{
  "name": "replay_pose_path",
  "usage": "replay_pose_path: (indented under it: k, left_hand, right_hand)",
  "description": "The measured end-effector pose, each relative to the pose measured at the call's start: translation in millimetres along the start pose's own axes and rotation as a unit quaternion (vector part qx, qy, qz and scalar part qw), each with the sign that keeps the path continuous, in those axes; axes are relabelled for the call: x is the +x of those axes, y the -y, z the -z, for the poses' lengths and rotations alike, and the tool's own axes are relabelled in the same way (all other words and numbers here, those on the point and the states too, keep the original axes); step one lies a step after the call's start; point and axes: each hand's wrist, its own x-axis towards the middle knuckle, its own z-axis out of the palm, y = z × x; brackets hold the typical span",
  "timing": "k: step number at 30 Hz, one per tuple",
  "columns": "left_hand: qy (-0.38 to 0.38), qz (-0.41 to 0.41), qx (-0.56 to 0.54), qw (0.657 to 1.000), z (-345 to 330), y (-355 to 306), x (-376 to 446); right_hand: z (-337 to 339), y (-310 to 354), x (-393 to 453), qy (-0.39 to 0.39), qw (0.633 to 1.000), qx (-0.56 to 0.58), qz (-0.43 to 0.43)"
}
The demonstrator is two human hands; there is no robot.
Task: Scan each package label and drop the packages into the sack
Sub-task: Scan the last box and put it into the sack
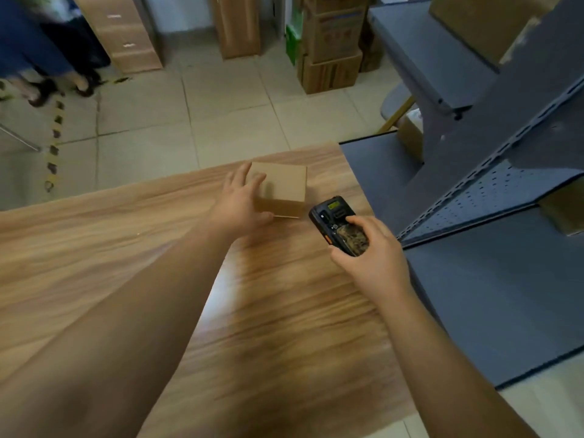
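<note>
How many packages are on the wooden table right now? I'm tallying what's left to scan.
1: a small cardboard box near the table's far right corner, under the left hand. The view cuts off the table's left side, so others may be hidden.

A wood-grain surface (pixel 94 248) fills the lower left and centre of the frame. Beyond it lies a pale tiled floor (pixel 196 115) with a strip of yellow-and-black tape (pixel 54 143) at the left. Tall cardboard boxes (pixel 123 30) stand along the top edge, with a stacked pile (pixel 331 42) further right. Grey metal shelving (pixel 493 191) occupies the right side. A person's legs and dark shoes (pixel 47 86) show blurred at the upper left.
</note>
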Motion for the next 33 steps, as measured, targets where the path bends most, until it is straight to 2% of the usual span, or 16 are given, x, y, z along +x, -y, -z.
replay_pose_path:
  k: [4,8,14,18,20,24,29,33]
  left_hand:
    - [0.034,-0.042,0.077,0.996,-4.2,13.3,32.7]
    - [-0.022,-0.069,0.079,0.994,-3.8,27.3,15.7]
    - [-0.024,0.042,-0.067,0.997,-4.9,45.8,-41.1]
    - [-0.006,0.144,-0.232,0.962,4.6,56.8,-58.6]
    - [-0.010,0.168,-0.252,0.953,9.8,60.1,-60.3]
    - [-0.029,0.153,-0.203,0.967,14.6,45.9,-57.3]
    - [0.017,0.141,-0.050,0.989,5.2,17.7,-50.2]
    - [-0.037,0.154,-0.032,0.987,-5.2,4.3,-50.4]
  right_hand:
    - [-12.4,-2.1,1.1,-0.016,1.000,-0.005,-0.020]
    - [-21.1,4.8,1.9,-0.015,0.999,0.007,-0.046]
    - [-30.2,23.5,6.6,0.003,0.999,0.009,-0.032]
    - [-31.9,34.5,10.1,0.018,1.000,0.014,-0.022]
    - [-31.8,38.7,10.6,0.020,0.999,0.023,-0.017]
    - [-29.0,40.1,6.9,0.019,0.999,0.043,-0.009]
    - [-22.4,31.4,-0.8,0.011,0.999,0.041,-0.006]
    - [-15.5,21.3,-9.5,0.005,0.999,0.041,-0.016]
